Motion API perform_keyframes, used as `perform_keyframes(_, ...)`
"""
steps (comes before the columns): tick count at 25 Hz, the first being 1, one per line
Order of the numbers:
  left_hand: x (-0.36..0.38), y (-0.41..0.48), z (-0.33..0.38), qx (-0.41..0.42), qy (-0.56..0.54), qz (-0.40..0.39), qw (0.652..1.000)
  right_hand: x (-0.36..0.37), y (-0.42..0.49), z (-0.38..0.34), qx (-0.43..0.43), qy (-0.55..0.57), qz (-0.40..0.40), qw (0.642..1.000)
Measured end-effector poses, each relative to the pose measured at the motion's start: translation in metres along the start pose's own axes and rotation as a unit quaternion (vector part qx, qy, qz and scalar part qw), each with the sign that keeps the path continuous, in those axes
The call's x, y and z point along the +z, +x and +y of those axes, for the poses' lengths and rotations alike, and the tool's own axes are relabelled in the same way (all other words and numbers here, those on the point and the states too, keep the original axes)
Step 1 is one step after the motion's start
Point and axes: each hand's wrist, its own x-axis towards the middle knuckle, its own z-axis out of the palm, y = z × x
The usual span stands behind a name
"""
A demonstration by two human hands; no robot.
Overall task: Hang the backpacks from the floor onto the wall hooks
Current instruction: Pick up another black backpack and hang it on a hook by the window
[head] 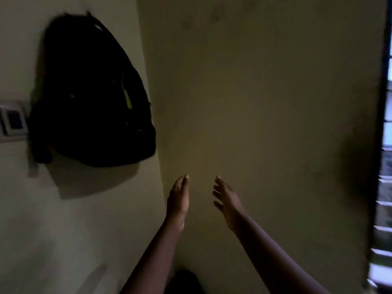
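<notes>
Lowest and nearest, well below and to the right of the backpack, a dark shape (182, 281) sits between the 2 forearms; it is too dim to tell what it is. Above it the left hand (178, 200) and the right hand (227, 205) reach forward side by side, apart from each other, fingers straight and loosely spread, holding nothing. Both are below and to the right of the backpack, in front of the bare tan wall (265, 102).

The black backpack (89, 98) hangs high on the paler side wall (74, 219), clear of the floor. Its long axis runs up and down, tipped slightly, with the narrow top up and the broad base lower right. A yellow-green stripe marks its front. No brand or writing can be read; blur hides what it hangs from.

A switch plate (13, 122) is just left of the backpack. A window (385, 166) stands far right of it.
</notes>
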Motion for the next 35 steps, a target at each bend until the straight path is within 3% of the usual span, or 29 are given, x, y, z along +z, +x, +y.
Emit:
perform_keyframes(9,0.132,-0.174,-0.128,-0.181,-0.023,-0.11,0.977,-0.188,-0.122,0.118,0.15,-0.02,0.134,0.979)
perform_keyframes(16,0.213,-0.277,-0.234,-0.307,0.021,-0.148,0.94,-0.305,-0.167,0.243,0.293,-0.048,0.196,0.935)
perform_keyframes(19,0.248,-0.316,-0.301,-0.36,0.056,-0.184,0.913,-0.347,-0.192,0.334,0.359,-0.055,0.224,0.904)
perform_keyframes(22,0.27,-0.345,-0.394,-0.405,0.084,-0.199,0.888,-0.371,-0.209,0.439,0.396,-0.139,0.184,0.889)
perform_keyframes(25,0.284,-0.378,-0.504,-0.444,0.118,-0.197,0.866,-0.394,-0.216,0.559,0.36,-0.329,0.064,0.871)
perform_keyframes(27,0.29,-0.403,-0.573,-0.452,0.145,-0.206,0.856,-0.413,-0.222,0.639,0.32,-0.471,-0.044,0.821)
perform_keyframes(30,0.301,-0.438,-0.654,-0.444,0.165,-0.246,0.846,-0.444,-0.241,0.742,0.286,-0.636,-0.17,0.696)
perform_keyframes(32,0.308,-0.454,-0.689,-0.436,0.154,-0.278,0.842,-0.455,-0.253,0.785,0.274,-0.7,-0.181,0.635)
perform_keyframes(35,0.313,-0.469,-0.718,-0.422,0.156,-0.308,0.838,-0.466,-0.257,0.822,0.219,-0.748,-0.198,0.594)
